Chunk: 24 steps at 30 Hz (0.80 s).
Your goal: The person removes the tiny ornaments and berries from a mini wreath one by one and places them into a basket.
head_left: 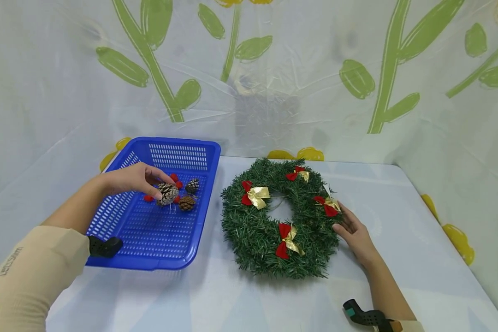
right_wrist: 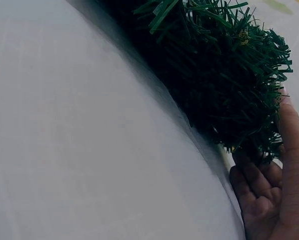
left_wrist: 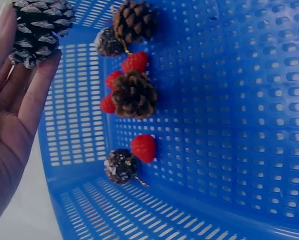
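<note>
Between thumb and fingers, my left hand point(head_left: 133, 179) pinches a white-tipped pine cone point(head_left: 168, 194) above the blue basket point(head_left: 149, 263). The left wrist view shows this pine cone point(left_wrist: 42, 30) at the upper left. At the right side of a green wreath point(head_left: 249, 246), my right hand point(head_left: 358, 237) grips its edge. In the right wrist view the thumb point(right_wrist: 292, 127) lies on one side of the wreath point(right_wrist: 224, 85), with the other fingers curled under it. Red and gold bows point(head_left: 288, 240) sit on the wreath at several spots.
In the basket lie brown pine cones point(left_wrist: 134, 95), red berries point(left_wrist: 143, 148) and dark, white-flecked balls point(left_wrist: 121, 166). The wreath lies on a pale table point(head_left: 228, 304), right of the basket. A flower-patterned sheet point(head_left: 299, 92) hangs behind.
</note>
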Motion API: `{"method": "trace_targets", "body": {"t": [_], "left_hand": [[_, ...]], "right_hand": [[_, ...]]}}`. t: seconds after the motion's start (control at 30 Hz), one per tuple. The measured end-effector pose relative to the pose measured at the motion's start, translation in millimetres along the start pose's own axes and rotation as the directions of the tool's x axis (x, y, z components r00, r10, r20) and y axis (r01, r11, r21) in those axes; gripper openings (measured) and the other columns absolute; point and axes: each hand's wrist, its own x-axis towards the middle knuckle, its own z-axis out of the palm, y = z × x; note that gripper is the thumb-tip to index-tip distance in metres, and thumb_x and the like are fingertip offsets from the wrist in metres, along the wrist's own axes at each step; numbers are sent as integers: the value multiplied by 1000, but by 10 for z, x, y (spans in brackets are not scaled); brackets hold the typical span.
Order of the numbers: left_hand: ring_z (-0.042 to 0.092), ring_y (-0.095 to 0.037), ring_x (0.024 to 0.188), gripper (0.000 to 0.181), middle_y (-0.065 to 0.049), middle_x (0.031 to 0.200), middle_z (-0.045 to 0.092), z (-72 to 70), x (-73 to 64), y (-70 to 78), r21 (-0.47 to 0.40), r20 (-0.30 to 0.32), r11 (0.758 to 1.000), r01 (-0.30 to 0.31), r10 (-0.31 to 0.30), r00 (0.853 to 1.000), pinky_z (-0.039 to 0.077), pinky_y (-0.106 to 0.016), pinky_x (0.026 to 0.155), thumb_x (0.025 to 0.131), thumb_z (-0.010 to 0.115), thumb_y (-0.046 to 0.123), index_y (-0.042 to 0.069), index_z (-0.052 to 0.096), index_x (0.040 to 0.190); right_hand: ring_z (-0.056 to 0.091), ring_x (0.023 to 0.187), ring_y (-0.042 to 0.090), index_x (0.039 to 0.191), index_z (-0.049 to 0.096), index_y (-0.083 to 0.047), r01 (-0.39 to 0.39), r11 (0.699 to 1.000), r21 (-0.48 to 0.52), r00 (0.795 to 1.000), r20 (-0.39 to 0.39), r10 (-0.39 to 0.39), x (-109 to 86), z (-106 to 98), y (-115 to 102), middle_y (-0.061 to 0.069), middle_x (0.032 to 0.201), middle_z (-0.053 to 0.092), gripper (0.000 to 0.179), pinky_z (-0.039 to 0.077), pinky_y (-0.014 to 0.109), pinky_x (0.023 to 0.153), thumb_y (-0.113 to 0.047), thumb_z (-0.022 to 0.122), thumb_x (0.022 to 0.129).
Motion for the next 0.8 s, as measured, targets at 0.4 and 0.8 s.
{"method": "trace_targets", "body": {"t": [0.4,0.8], "left_hand": [[58,-24,110,51,-12,120,64,128,160,-177,49,169,996,72,-79,982,47,-45,97,77,79,26,1,64,120],[55,-19,98,47,-8,114,66,277,300,-275,114,238,983,141,-165,957,52,-35,88,74,81,23,4,68,115]], "right_hand": [[20,138,45,153,16,-19,9,1000,19,1000,-2,-9,12,-6,17,22,155,14,67,34,2,89,-20,54,98],[19,138,45,153,16,-20,10,1000,1,1000,-3,-10,1,-2,7,22,156,13,67,32,1,90,-20,54,98]]}}
